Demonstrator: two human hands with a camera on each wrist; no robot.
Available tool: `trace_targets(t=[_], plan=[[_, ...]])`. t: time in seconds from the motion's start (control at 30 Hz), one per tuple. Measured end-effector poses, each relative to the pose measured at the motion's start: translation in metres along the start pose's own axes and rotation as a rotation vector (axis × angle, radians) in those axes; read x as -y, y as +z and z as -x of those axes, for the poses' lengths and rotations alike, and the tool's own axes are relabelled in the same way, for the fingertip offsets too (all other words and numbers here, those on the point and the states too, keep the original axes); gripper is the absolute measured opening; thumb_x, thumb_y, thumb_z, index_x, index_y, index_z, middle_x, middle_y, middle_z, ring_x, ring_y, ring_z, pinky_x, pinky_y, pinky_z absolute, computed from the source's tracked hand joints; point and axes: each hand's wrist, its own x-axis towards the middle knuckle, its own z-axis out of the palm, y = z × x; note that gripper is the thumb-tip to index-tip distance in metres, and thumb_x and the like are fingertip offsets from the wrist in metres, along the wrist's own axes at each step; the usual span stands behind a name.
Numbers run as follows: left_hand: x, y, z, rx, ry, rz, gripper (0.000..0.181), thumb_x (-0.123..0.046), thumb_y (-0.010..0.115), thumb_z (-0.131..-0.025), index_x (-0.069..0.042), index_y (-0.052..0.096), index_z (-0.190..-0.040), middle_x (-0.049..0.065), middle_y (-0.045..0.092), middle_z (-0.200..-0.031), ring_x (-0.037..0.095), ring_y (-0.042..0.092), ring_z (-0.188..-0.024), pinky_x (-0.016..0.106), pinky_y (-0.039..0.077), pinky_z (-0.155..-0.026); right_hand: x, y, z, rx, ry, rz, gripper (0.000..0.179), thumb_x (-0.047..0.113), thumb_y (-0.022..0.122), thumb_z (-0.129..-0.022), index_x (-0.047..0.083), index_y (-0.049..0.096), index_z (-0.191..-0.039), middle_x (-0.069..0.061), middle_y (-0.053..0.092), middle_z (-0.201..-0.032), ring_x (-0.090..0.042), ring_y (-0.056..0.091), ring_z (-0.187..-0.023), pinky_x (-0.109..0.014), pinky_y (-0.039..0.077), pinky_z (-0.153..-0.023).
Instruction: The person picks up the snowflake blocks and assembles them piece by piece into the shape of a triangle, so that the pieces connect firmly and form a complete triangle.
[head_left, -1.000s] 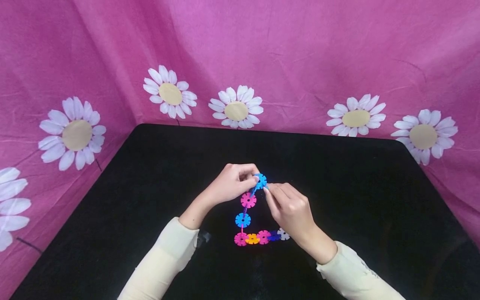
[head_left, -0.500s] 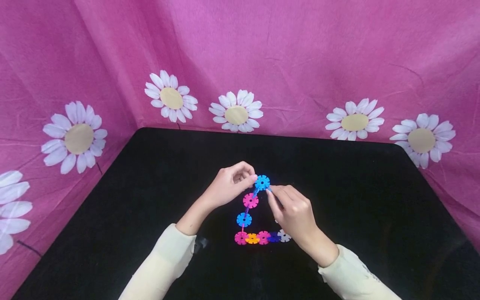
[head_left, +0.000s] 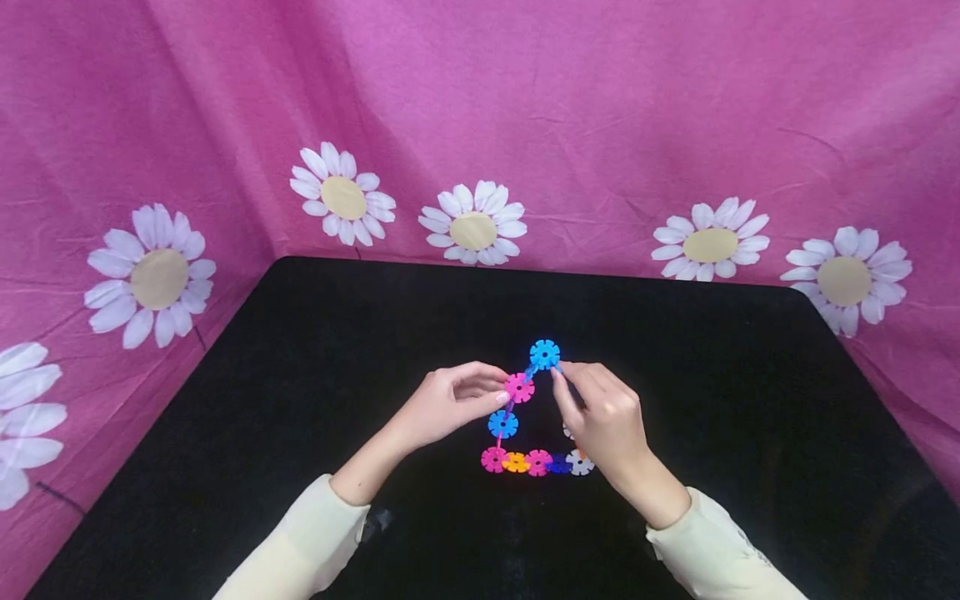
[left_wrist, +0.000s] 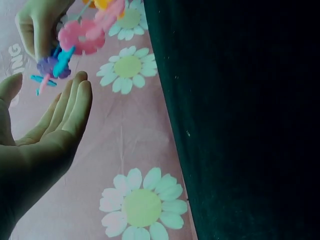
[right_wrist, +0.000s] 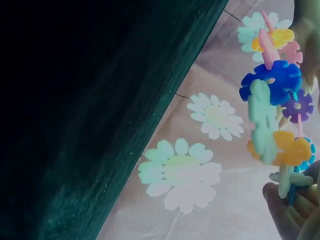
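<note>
A linked loop of notched plastic discs hangs between my hands in the head view, with a light blue disc (head_left: pixel 544 348) at its top. My right hand (head_left: pixel 611 417) pinches the loop just beside that disc. My left hand (head_left: pixel 442 412) has its fingertips and thumb right at a pink disc (head_left: pixel 514 383); the left wrist view shows its fingers (left_wrist: pixel 75 107) extended and the thumb spread apart. Another light blue disc (head_left: pixel 497 424) sits lower, above a bottom row ending in a white disc (head_left: pixel 580 468). In the right wrist view a dark blue disc (right_wrist: pixel 287 87) faces the camera. My right hand partly hides the loop's right side.
A black tabletop (head_left: pixel 337 325) lies under the hands. Pink cloth (head_left: pixel 600 108) printed with large white daisies (head_left: pixel 472 231) hangs behind and to the sides of it.
My left hand has left the top blue disc and come down to the pink disc below. The loop has shifted slightly right, its bottom row a little higher, with the right hand still pinching it.
</note>
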Motion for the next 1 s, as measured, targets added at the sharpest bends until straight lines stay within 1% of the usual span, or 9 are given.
trace_targets(t=[0.2, 0.27, 0.47, 0.6, 0.7, 0.77, 0.83, 0.93, 1.0], plan=[[0.004, 0.006, 0.004, 0.043, -0.058, 0.001, 0.041, -0.030, 0.073, -0.088, -0.010, 0.064, -0.123, 0.008, 0.072, -0.120, 0.020, 0.071, -0.109, 0.032, 0.057, -0.091, -0.003, -0.001, -0.001, -0.001, 0.006, 0.016, 0.026, 0.021, 0.064, -0.095, -0.002, 0.074, -0.089, -0.016, 0.076, -0.085, -0.027, 0.074, -0.077, -0.039, 0.061, -0.069], [0.005, 0.007, 0.005, 0.047, -0.055, -0.011, 0.040, -0.027, 0.074, -0.087, -0.009, 0.065, -0.121, 0.009, 0.072, -0.118, 0.020, 0.071, -0.107, 0.032, 0.058, -0.091, -0.003, -0.001, -0.002, -0.005, 0.011, 0.011, 0.021, 0.018, 0.067, -0.092, -0.002, 0.074, -0.089, -0.016, 0.076, -0.085, -0.026, 0.074, -0.077, -0.039, 0.061, -0.068], [0.006, 0.009, 0.003, 0.045, -0.033, -0.028, 0.032, -0.021, 0.074, -0.087, -0.008, 0.068, -0.116, 0.009, 0.075, -0.110, 0.019, 0.073, -0.102, 0.030, 0.058, -0.089, -0.004, 0.000, -0.002, -0.010, 0.011, 0.011, 0.022, 0.019, 0.067, -0.092, -0.002, 0.074, -0.090, -0.015, 0.076, -0.086, -0.026, 0.074, -0.078, -0.038, 0.061, -0.069], [0.008, 0.009, 0.002, 0.044, -0.050, -0.018, 0.032, -0.020, 0.073, -0.088, -0.007, 0.067, -0.116, 0.010, 0.075, -0.109, 0.018, 0.073, -0.101, 0.032, 0.058, -0.090, -0.004, -0.001, -0.002, 0.006, 0.021, -0.003, 0.015, 0.012, 0.075, -0.084, -0.002, 0.074, -0.091, -0.015, 0.076, -0.087, -0.025, 0.074, -0.079, -0.038, 0.061, -0.070], [0.009, 0.009, 0.001, 0.039, -0.067, -0.001, 0.032, -0.020, 0.073, -0.088, -0.007, 0.067, -0.117, 0.010, 0.075, -0.109, 0.018, 0.074, -0.100, 0.032, 0.057, -0.091, -0.005, -0.003, -0.002, 0.022, 0.054, -0.038, 0.021, 0.008, 0.080, -0.078, 0.000, 0.074, -0.096, -0.014, 0.076, -0.090, -0.024, 0.074, -0.082, -0.036, 0.061, -0.072], [0.010, 0.008, 0.000, 0.035, -0.078, 0.022, 0.033, -0.019, 0.073, -0.088, -0.005, 0.066, -0.118, 0.011, 0.075, -0.108, 0.019, 0.074, -0.100, 0.033, 0.057, -0.091, -0.008, -0.004, -0.001, 0.024, 0.103, -0.082, 0.027, 0.008, 0.082, -0.075, 0.001, 0.073, -0.100, -0.013, 0.076, -0.093, -0.022, 0.074, -0.083, -0.032, 0.061, -0.074], [0.011, 0.005, -0.001, 0.029, -0.090, 0.048, 0.034, -0.019, 0.073, -0.088, -0.004, 0.066, -0.118, 0.012, 0.075, -0.108, 0.019, 0.074, -0.099, 0.033, 0.057, -0.091, -0.010, -0.006, 0.000, 0.033, 0.180, -0.139, 0.028, 0.007, 0.081, -0.077, 0.002, 0.073, -0.103, -0.011, 0.076, -0.095, -0.020, 0.074, -0.084, -0.023, 0.059, -0.077], [0.011, 0.001, -0.002, 0.022, -0.107, 0.076, 0.036, -0.019, 0.072, -0.088, -0.002, 0.064, -0.119, 0.014, 0.074, -0.109, 0.020, 0.074, -0.099, 0.034, 0.057, -0.091, -0.015, -0.011, 0.004, 0.071, 0.371, -0.253, 0.023, 0.008, 0.076, -0.082, 0.002, 0.072, -0.104, -0.011, 0.077, -0.097, -0.011, 0.074, -0.082, -0.012, 0.055, -0.077], [0.011, -0.003, -0.003, 0.019, -0.114, 0.080, 0.037, -0.019, 0.072, -0.089, -0.001, 0.064, -0.120, 0.015, 0.074, -0.110, 0.021, 0.074, -0.099, 0.034, 0.057, -0.092, -0.018, -0.016, 0.007, 0.143, 0.521, -0.330, 0.020, 0.013, 0.071, -0.089, 0.002, 0.071, -0.106, -0.012, 0.076, -0.099, -0.003, 0.072, -0.081, -0.009, 0.053, -0.078]])
